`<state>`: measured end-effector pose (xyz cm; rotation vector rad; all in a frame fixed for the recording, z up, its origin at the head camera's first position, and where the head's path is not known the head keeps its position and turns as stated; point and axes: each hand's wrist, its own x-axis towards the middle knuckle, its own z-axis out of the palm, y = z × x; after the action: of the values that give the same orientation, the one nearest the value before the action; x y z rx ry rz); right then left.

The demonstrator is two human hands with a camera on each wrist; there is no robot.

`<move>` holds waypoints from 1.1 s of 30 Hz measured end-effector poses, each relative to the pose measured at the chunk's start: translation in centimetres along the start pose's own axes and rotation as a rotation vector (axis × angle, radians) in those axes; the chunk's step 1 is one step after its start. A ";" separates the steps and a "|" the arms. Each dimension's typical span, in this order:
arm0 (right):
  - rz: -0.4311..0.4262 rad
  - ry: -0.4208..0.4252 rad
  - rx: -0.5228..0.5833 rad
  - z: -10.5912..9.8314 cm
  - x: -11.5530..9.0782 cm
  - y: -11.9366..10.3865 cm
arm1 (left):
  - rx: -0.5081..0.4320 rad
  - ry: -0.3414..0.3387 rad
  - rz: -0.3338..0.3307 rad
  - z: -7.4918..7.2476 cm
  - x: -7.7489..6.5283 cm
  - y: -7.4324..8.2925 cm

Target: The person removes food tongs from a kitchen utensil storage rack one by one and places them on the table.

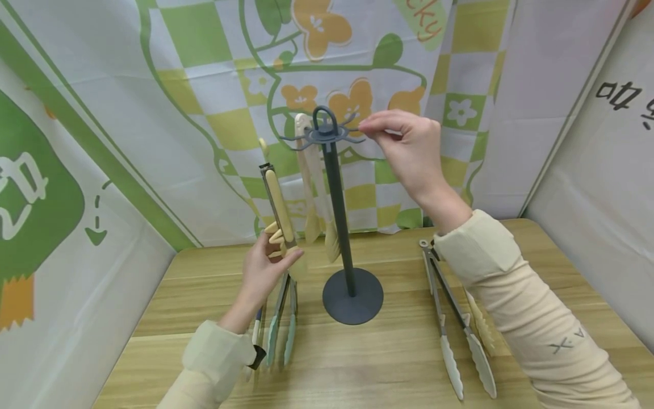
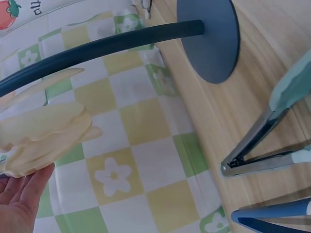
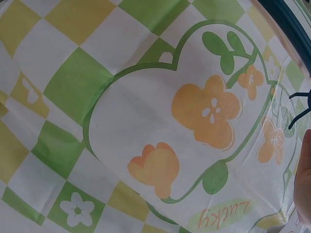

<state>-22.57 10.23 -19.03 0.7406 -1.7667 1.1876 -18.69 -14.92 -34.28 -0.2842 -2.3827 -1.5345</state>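
Observation:
A dark metal stand [image 1: 339, 216] with a ring of curved hooks rises from a round base. My right hand [image 1: 411, 147] pinches the tip of a hook on the stand's right side. Left of the pole, my left hand [image 1: 263, 270] grips yellow tongs [image 1: 279, 204] between thumb and fingers, hanging loop up. Their scalloped tips [image 2: 48, 150] show in the left wrist view. Beige tongs [image 1: 305, 170] hang from the stand just behind. Only an edge of my right hand [image 3: 303, 184] enters the right wrist view.
Teal-tipped tongs [image 1: 273, 329] and blue-handled tongs [image 2: 272, 211] lie on the wooden table [image 1: 378, 363] at left. White-tipped tongs [image 1: 449, 324] lie at right, beside a partly covered yellow utensil [image 1: 480, 318]. A patterned cloth [image 1: 219, 102] hangs behind.

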 end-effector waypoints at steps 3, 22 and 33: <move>-0.011 0.002 -0.005 0.0 0.0 0.0 | 0.002 0.004 -0.005 -0.1 -0.1 -0.2; -0.012 0.000 -0.009 -0.1 0.0 0.0 | 0.114 -0.007 -0.089 -0.9 -1.2 -1.6; -0.016 0.003 -0.005 0.0 0.0 0.0 | 0.252 -0.021 -0.186 -1.8 -1.9 -2.1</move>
<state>-22.60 10.26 -19.06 0.7488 -1.7577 1.1724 -17.30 -17.44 -36.01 -0.0239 -2.6476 -1.2868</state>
